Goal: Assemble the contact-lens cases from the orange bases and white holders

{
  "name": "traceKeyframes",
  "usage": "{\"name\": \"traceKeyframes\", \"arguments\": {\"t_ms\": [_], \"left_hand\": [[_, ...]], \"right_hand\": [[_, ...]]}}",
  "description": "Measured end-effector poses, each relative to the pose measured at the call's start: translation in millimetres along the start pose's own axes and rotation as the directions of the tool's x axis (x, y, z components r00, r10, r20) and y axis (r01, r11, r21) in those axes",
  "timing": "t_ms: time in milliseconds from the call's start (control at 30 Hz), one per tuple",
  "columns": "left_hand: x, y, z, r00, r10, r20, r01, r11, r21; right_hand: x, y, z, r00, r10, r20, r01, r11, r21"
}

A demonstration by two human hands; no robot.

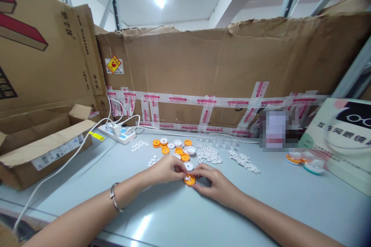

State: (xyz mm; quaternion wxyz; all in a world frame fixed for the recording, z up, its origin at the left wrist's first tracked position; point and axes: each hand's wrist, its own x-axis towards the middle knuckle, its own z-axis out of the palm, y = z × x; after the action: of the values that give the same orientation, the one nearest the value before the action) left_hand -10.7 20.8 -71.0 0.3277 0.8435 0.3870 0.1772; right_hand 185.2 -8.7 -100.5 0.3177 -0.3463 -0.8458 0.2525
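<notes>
Blue-grey tabletop (pixel 226 220) w/ a taped brown cardboard sheet (pixel 185 61) standing along its back edge, white power strip (pixel 120 136) & open carton (pixel 17 173) toward the L end. Orange disc (pixel 190 182) is nr mid-table, its R rim held btwn thumb & index finger of R hand (pixel 217 183), while fingertips of L hand (pixel 165 170) are closed on a small white piece (pixel 188 178) at its top face. Just behind sits a white wheel (pixel 189 166), then more orange & white wheels (pixel 184 157), w/ white perforated pieces (pixel 209 155) & clear plastic parts (pixel 222 141) to the R
</notes>
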Motion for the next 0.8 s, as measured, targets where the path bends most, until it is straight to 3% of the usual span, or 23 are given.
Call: {"name": "traceKeyframes", "arguments": {"t_ms": [267, 500, 800], "left_hand": [[-10, 9, -11.4, 0.981, 0.193, 0.015, -0.191, 0.948, 0.254], [-14, 10, -10.1, 0.964, 0.244, 0.102, -0.265, 0.886, 0.382], [-16, 7, -4.6, 0.950, 0.281, 0.133, -0.309, 0.796, 0.521]], "right_hand": [[-1, 4, 0, 0.999, 0.003, -0.034, -0.002, 1.000, 0.031], [-1, 4, 0, 1.000, 0.030, -0.006, -0.030, 0.998, 0.058], [-1, 4, 2, 0.999, 0.029, -0.028, -0.026, 0.992, 0.125]]}}
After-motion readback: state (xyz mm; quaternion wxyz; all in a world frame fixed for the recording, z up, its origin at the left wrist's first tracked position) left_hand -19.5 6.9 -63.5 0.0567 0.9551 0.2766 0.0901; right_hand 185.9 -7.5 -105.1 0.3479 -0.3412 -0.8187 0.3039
